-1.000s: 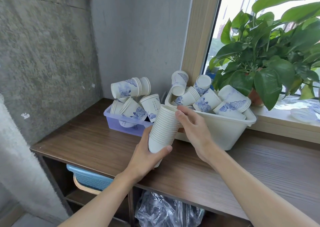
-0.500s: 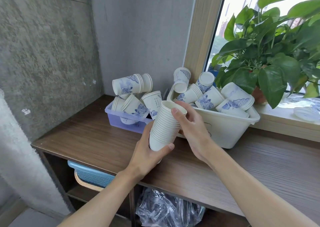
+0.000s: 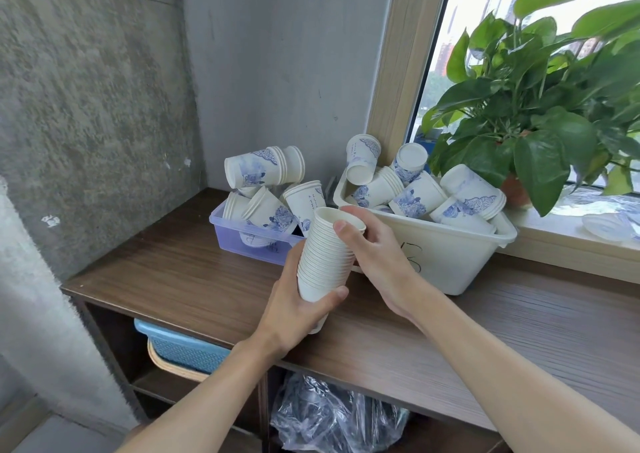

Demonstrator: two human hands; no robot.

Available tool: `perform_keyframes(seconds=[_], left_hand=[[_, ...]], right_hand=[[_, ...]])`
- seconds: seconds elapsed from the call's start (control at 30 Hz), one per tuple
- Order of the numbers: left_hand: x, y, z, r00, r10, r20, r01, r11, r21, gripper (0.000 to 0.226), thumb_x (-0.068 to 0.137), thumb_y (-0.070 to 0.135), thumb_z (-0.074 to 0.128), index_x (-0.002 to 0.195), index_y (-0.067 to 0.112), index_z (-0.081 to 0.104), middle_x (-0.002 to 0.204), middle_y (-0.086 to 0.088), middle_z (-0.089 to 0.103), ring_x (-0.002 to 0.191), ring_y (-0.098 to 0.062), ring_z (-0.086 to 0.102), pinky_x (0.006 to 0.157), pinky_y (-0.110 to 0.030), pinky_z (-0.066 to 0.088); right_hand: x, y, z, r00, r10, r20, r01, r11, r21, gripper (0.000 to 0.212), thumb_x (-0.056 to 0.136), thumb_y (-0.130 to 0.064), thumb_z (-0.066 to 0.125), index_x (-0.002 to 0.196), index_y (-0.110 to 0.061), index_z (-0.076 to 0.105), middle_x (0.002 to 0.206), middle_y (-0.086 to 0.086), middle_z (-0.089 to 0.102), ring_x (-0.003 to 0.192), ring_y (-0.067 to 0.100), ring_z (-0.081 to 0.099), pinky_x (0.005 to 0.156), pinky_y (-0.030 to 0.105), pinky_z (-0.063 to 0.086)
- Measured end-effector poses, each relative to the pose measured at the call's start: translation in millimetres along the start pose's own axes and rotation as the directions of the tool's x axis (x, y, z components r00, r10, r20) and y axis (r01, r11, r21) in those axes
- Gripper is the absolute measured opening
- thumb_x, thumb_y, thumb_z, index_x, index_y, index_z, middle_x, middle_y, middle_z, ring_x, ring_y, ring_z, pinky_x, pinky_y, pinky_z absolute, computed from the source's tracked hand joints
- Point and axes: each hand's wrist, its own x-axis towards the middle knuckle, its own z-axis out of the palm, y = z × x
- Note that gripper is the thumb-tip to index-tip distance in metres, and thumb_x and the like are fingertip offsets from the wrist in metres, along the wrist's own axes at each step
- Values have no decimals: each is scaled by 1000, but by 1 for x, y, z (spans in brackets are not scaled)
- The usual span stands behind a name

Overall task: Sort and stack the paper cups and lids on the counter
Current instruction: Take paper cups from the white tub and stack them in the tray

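The left hand and right hand are bare, like both forearms, with short fingernails.

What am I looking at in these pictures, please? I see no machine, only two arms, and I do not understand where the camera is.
There is no machine: a person works with bare hands. Every picture comes from one camera worn on the head, looking down. The left hand grips the lower part of a stack of plain white cups, and the right hand holds its top rim. On the wooden counter stand a purple bin and a white tub, both piled with loose blue-printed cups.
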Motion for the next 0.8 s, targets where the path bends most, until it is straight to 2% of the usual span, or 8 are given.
perform_keyframes(seconds=[0.07, 0.13, 0.2, 0.27, 0.4, 0.6, 0.8], left_hand=[[1, 0, 0, 1000, -8, -17, 7, 1000, -10, 75, 72, 54, 79, 129, 69, 33, 124, 36, 57, 111, 8, 58, 82, -8, 47], [3, -2, 0, 999, -22, -33, 21, 1000, -23, 75, 72, 56, 79, 130, 67, 34, 124, 35, 57, 112, 8, 58, 82, -14, 49], [5, -6, 0, 999, -34, -32, 33, 999, -28, 75, 71, 55, 79, 130, 65, 34, 123, 34, 58, 112, 7, 58, 85, -21, 47], [7, -9, 2, 999, -38, -18, 37, 999, -13, 75, 70, 57, 79, 130, 66, 33, 122, 34, 58, 111, 7, 58, 84, -22, 46], [12, -12, 5, 999, -46, -16, 46, 999, -8, 77, 71, 59, 79, 132, 65, 33, 123, 36, 57, 112, 11, 57, 84, -22, 45], [18, -21, 5, 996, -72, -47, 70, 997, -41, 75, 70, 56, 80, 133, 60, 39, 124, 30, 62, 113, 9, 59, 87, -25, 45], [22, -25, 5, 996, -80, -29, 78, 996, -38, 74, 70, 54, 79, 132, 60, 39, 121, 28, 64, 111, 7, 60, 86, -25, 45]], right_hand=[[3, -8, -5, 998, -65, 11, 66, 983, -173, 21, 91, -36, 63, 111, -32, 58, 109, -10, 64, 101, 5, 60, 84, 16, 48], [9, -18, -13, 971, -236, -34, 208, 906, -369, 18, 89, -35, 65, 105, -27, 62, 107, -10, 62, 99, 5, 60, 81, 17, 48], [19, -31, -24, 927, -363, -89, 294, 856, -425, 18, 87, -32, 67, 103, -27, 61, 104, -7, 62, 96, 6, 59, 78, 19, 50], [34, -39, -36, 907, -397, -139, 292, 831, -473, 23, 86, -28, 69, 107, -28, 59, 106, -3, 62, 96, 9, 58, 78, 24, 50], [77, -35, -55, 940, -316, -129, 162, 745, -648, 48, 85, -35, 69, 128, -22, 51, 122, -4, 56, 108, 10, 50, 84, 29, 44], [143, -32, -66, 970, -244, 8, 124, 464, -877, 83, 76, -44, 74, 145, -27, 30, 144, 3, 41, 133, 26, 32, 105, 41, 29], [174, -35, -61, 977, -197, 77, 134, 295, -946, 102, 71, -51, 75, 149, -31, 12, 149, 9, 39, 133, 32, 35, 108, 46, 25]])
